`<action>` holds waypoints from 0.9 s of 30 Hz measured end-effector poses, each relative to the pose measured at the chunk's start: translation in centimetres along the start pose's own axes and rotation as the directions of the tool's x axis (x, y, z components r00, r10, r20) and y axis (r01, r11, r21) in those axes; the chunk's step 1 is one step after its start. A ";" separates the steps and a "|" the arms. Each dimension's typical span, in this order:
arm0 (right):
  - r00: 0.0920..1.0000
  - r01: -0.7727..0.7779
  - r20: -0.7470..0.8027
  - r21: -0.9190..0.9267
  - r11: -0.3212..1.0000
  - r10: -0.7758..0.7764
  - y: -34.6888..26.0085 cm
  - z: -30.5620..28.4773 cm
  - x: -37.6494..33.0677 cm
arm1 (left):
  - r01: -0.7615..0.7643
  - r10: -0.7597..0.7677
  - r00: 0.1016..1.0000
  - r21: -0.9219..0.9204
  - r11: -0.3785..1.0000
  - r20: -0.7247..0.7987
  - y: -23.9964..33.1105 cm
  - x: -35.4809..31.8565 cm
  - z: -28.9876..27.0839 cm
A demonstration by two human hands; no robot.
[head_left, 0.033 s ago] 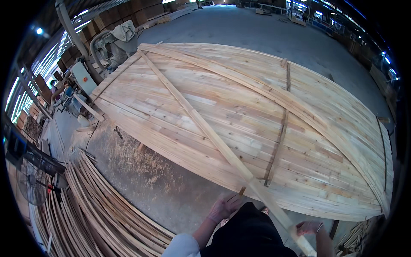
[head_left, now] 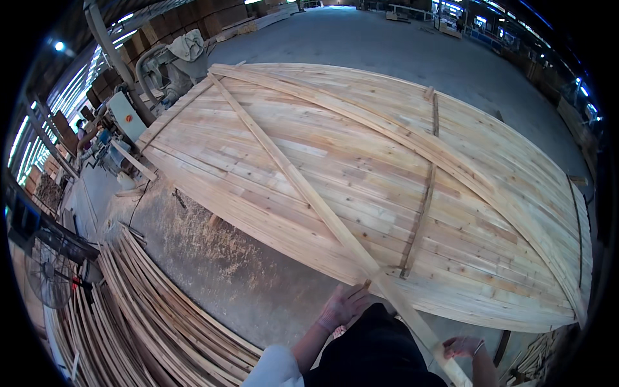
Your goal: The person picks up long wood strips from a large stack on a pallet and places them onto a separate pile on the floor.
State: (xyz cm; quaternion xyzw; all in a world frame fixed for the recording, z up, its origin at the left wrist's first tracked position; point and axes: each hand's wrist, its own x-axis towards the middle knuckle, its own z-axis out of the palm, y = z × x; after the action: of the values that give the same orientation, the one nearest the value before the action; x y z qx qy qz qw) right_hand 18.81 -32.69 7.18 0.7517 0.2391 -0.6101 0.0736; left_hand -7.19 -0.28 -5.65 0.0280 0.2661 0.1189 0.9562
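A long pale wooden board [head_left: 309, 193] lies slantwise over a wide stack of planks [head_left: 335, 151], its near end jutting past the stack's front edge beside my body. My right hand [head_left: 461, 346] is closed on the right side of that near end, fingers curled against the wood. My left hand [head_left: 343, 307] has its fingers stretched out towards the stack's front edge, by the tip of a small wood strip [head_left: 367, 282] that pokes out there. Whether the fingertips touch the strip or the edge, I cannot tell.
Several long boards [head_left: 400, 138] lie across the stack's far part; a dark thin strip [head_left: 422, 213] crosses it. Thin wooden slats [head_left: 148, 309] are piled at lower left, near a fan [head_left: 51, 284]. Sawdust [head_left: 206, 245] covers the floor. Machinery [head_left: 171, 68] stands far left, with a person [head_left: 81, 132] beyond.
My left hand has moved forward and slightly right, closer to the stack's front edge. The near end of the long board and my right hand have shifted slightly left.
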 end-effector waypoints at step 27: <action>0.818 -0.188 -0.477 0.307 0.933 0.322 22.5 14.2 -3.9 | -0.183 0.174 0.983 -0.244 0.952 -0.058 -10.3 -0.4 6.5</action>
State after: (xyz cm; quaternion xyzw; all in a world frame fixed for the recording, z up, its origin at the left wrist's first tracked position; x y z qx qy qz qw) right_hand 15.88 -59.17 3.33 0.9167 0.0688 -0.3936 -0.0059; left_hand -1.96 -10.30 -1.08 -0.0699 0.2625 0.2378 0.9326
